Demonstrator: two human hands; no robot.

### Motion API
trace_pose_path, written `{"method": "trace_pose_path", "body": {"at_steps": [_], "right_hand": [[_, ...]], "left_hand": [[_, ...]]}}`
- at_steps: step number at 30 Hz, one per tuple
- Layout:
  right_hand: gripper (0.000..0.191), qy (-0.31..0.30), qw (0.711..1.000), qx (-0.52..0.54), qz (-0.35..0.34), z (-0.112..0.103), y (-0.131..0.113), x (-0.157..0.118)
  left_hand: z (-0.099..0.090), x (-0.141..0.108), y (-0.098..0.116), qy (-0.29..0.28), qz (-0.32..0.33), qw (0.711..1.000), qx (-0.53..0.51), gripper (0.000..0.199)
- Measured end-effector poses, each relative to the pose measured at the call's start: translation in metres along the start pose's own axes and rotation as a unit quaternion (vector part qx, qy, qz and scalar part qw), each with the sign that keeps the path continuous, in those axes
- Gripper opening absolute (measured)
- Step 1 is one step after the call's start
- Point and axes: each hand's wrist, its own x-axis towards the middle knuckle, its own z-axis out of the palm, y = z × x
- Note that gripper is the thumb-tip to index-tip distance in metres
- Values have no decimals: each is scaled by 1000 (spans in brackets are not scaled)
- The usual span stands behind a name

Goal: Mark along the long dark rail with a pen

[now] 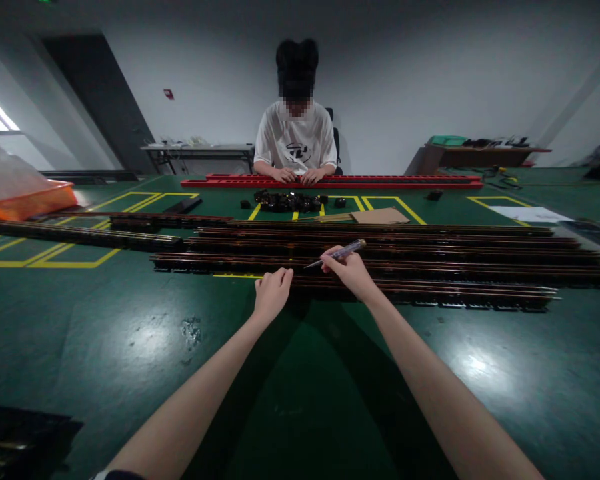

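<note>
Several long dark rails with copper-coloured strips (460, 269) lie side by side across the green table. In my right hand (347, 270) is a screwdriver (347, 250) with a clear handle, its thin tip pointing left and down over the rails. My left hand (273, 293) rests at the left end of the nearest rail (480, 293), its fingers bent against it. Whether those fingers pinch the rail or a small part on it is hidden. The two hands are a short way apart.
Across the table a person (296, 140) has both hands on long red rails (395, 181). Small black parts (287, 201) and cardboard pieces (380, 216) lie mid-table. An orange bin (35, 201) and more dark rails (105, 232) are at left; white paper (527, 214) is at right.
</note>
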Motion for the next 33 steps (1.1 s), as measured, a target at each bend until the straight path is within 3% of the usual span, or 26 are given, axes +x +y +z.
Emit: {"method": "trace_pose_path", "body": {"at_steps": [8, 14, 33], "right_hand": [[32, 2, 1000, 26, -14, 4, 1, 0], [27, -19, 999, 34, 24, 9, 7, -3], [31, -46, 997, 58, 32, 5, 6, -2]], "left_hand": [[0, 1, -1, -13, -2, 1000, -2, 35], [-2, 1, 0, -7, 5, 1000, -8, 34], [0, 0, -1, -2, 6, 1000, 27, 32]]}}
